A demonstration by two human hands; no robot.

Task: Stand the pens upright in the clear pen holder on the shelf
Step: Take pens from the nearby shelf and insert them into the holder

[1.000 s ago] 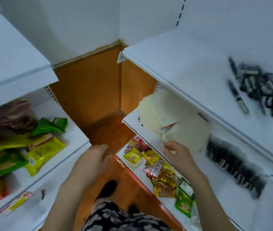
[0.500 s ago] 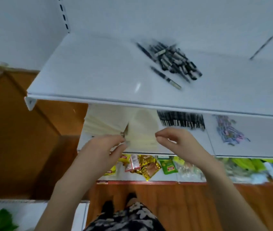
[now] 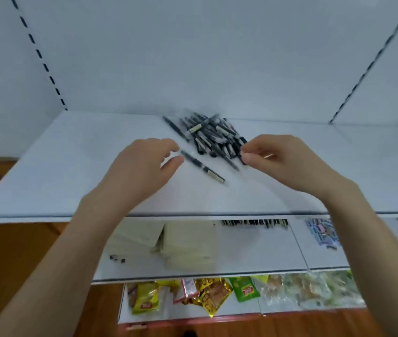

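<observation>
- Left hand [image 3: 142, 169] at 9 o'clock of the single pen [image 3: 202, 167]: fingers loosely curled, holding nothing.
- Right hand [image 3: 288, 161] at 4 o'clock edge of the pen pile [image 3: 211, 137]: fingertips together, whether it grips a pen I cannot tell.

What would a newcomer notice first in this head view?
The heap of black pens lying flat at the back of the top shelf, with one stray pen in front of it. Next, the two hands over that shelf: the left hand curved open by the stray pen's end, the right hand with fingertips at the heap's right edge.

place: shop | evidence: white shelving [image 3: 71, 166], snack packets [image 3: 215, 295], pens [image 3: 212, 137]
</observation>
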